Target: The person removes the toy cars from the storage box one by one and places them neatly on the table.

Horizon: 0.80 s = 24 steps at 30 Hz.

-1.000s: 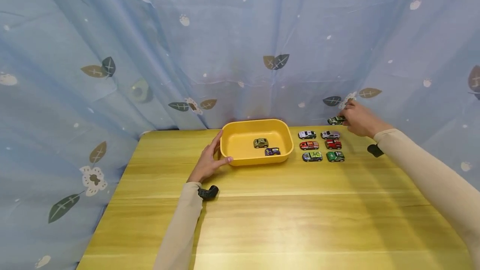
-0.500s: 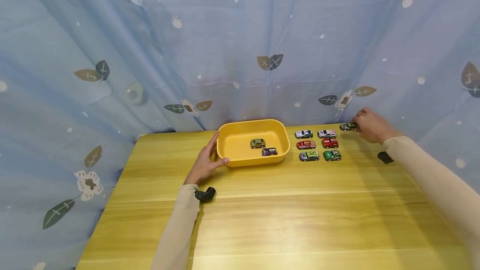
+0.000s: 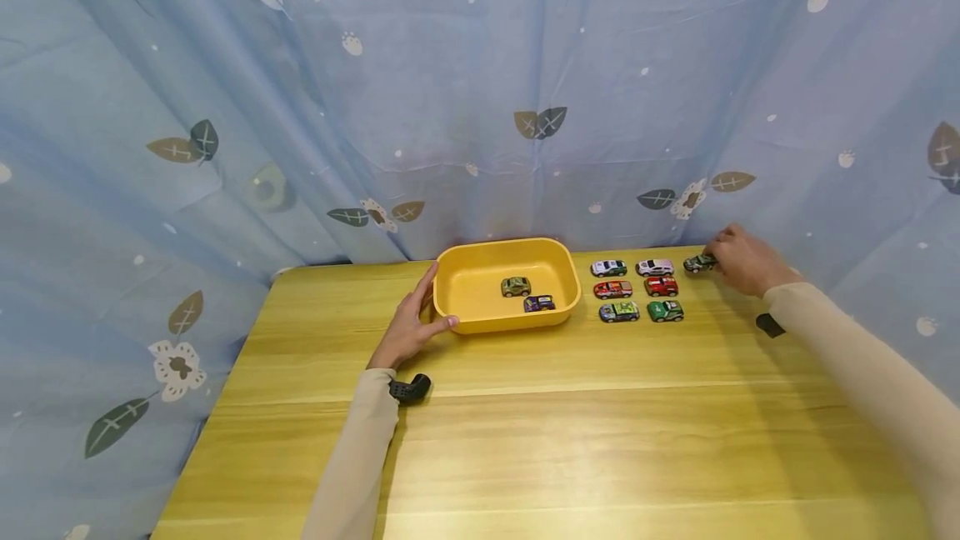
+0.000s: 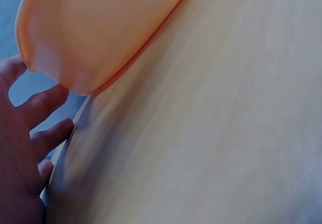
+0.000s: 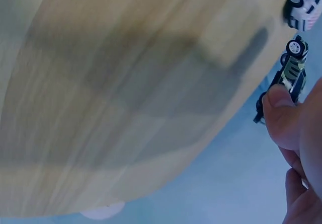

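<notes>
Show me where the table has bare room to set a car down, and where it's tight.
The table is bare across the whole near half, in front of the yellow tray and both sleeves. Bare too left of the left hand. Crowded: the back right, where six toy cars sit in a tight grid beside the tray and the right hand holds a dark green car.

A small dark-green camouflage toy car (image 3: 699, 262) sits pinched at the table's far right edge.
</notes>
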Motion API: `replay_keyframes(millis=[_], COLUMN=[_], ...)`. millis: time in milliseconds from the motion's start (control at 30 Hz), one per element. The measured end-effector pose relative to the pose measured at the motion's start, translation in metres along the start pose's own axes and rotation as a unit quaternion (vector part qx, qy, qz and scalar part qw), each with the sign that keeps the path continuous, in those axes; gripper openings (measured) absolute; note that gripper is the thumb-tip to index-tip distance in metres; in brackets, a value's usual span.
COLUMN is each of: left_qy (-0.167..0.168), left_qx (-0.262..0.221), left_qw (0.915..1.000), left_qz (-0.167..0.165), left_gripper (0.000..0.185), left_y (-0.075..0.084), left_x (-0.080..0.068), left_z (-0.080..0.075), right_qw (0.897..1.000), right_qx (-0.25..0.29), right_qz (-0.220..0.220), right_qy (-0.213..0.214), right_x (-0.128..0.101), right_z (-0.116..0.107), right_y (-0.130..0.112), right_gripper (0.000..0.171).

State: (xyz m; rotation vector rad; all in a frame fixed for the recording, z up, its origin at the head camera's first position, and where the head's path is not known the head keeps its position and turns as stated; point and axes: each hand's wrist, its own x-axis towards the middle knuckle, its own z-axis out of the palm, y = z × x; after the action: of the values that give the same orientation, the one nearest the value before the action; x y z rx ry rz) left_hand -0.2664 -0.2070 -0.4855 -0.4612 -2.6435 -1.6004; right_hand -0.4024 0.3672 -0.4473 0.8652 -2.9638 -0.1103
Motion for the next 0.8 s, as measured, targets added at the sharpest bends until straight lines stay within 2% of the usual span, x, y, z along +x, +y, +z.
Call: replay_keyframes(millis=[133, 367, 567, 800], left_qy=[0.001, 0.015, 0.023, 0.022], left_qx=[0.008, -0.001, -0.014, -0.016], left_qw=[1.0000, 0.9999, 0.9996, 0.9996], left_qz=[-0.004, 0.003, 0.009, 0.010], left_gripper=[0.100, 0.104, 0.105, 0.106], left_y=[0.000, -0.041, -0.045, -0.046], left_x=[0.000, 0.009, 0.009, 0.010], left_z=[-0.001, 0.009, 0.010, 0.010], right_qw=[1.000, 1.000, 1.000, 1.000], right_qx=[-0.018, -0.020, -0.019, 0.009], right_qz=[-0.014, -0.007, 0.006, 0.016], right_qy=[0.016, 0.020, 0.010, 0.016], right_x=[0.001, 0.007, 0.008, 0.006], right_z=[0.010, 0.024, 0.031, 0.033], right_y=[0.000, 0.001, 0.002, -0.001], right_gripper=[0.027, 0.027, 0.029, 0.031])
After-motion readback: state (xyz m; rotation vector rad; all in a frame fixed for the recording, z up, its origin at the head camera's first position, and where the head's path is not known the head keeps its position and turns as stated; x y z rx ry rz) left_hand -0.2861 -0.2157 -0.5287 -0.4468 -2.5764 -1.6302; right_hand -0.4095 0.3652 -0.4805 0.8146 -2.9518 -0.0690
